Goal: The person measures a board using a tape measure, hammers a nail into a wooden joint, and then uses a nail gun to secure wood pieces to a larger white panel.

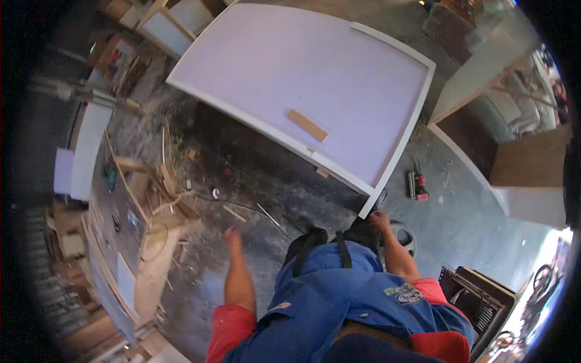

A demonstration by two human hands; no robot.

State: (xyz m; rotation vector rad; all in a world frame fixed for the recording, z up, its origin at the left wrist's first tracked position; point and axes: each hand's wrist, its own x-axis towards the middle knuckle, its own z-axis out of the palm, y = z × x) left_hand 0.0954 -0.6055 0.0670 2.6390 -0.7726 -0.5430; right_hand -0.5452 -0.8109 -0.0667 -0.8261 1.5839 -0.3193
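Note:
A large lilac panel (290, 66) with white edging stands in front of me, its near right corner close to my body. A short strip of bare wood (307, 125) lies on it near the front edge. My right hand (380, 221) is just beside the white strip (367, 206) at that corner; whether it touches cannot be made out, and its fingers are blurred. Away from the panel, my left hand (232, 238) hangs over the floor at my left side. Its fingers are small and smeared, and I see no object in it.
A red and black power tool (417, 186) lies on the floor right of the panel. Wood offcuts (235, 213) and a cable litter the floor at left, beside a cluttered workbench (121, 199). An open cabinet (526, 157) stands at right, a black slatted case (484, 296) at lower right.

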